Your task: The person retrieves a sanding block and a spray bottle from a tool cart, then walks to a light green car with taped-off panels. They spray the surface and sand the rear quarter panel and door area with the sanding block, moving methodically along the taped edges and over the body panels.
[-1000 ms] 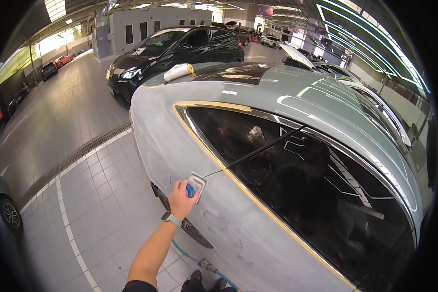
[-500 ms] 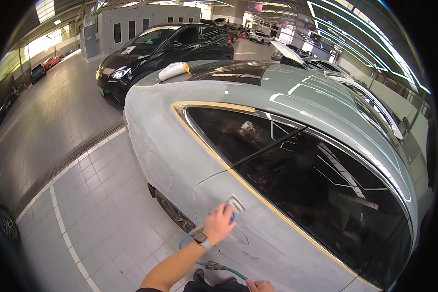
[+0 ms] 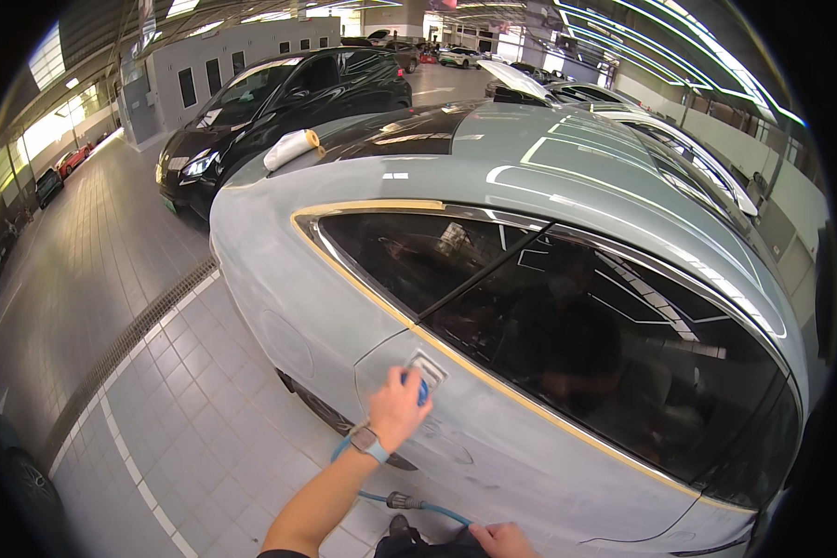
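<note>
My left hand (image 3: 398,409) is closed around a small sander (image 3: 425,379) with a blue body and a rectangular pale pad. Its pad lies against the dull grey side of a car (image 3: 474,418), just below the yellow masking tape (image 3: 521,400) along the window edge. A blue hose (image 3: 367,497) with a dark coupling (image 3: 405,501) hangs below my left wrist. At the lower edge, my right hand (image 3: 504,539) grips this hose. My palm and fingers hide part of the sander.
A masking roll (image 3: 291,149) rests on the car's rear end. Beyond it stands a black car (image 3: 279,102). A floor grate (image 3: 126,339) runs along the tiles at the left, where part of another dark car (image 3: 28,474) shows.
The sander in my left hand has slid up the panel, closer to the taped window edge. The whole view has shifted a little, and my right hand still holds the hose.
</note>
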`<action>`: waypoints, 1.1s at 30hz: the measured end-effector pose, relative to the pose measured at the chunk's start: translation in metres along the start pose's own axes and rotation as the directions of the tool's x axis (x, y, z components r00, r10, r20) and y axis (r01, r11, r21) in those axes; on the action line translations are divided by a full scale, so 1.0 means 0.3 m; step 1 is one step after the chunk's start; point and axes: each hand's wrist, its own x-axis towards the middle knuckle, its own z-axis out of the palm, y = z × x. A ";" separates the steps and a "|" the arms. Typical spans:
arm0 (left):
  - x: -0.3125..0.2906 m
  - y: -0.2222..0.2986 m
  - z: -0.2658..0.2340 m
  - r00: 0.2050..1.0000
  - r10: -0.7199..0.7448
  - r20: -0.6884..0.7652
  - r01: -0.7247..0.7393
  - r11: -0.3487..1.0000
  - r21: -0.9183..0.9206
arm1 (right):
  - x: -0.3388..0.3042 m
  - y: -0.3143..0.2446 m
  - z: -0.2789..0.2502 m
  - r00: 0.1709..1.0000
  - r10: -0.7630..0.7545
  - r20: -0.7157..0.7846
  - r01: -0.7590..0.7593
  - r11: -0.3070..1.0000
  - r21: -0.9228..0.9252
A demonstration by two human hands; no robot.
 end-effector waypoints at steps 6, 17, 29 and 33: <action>0.061 -0.036 -0.011 0.999 0.017 -0.040 -0.017 1.000 0.001 | 0.034 -0.022 -0.016 0.997 -0.044 -0.062 0.045 0.999 0.018; 0.178 -0.116 -0.046 0.996 -0.019 -0.082 0.023 0.999 0.038 | 0.003 -0.007 -0.003 0.999 -0.010 -0.035 0.013 0.997 0.082; 0.072 0.096 0.035 0.997 0.069 -0.035 -0.067 0.996 0.056 | -0.013 0.208 -0.101 0.998 0.020 0.054 -0.018 0.999 -0.036; -0.004 0.252 0.089 0.998 0.064 -0.020 -0.062 0.994 0.095 | -0.034 0.336 -0.182 0.997 0.016 0.078 -0.013 0.999 -0.032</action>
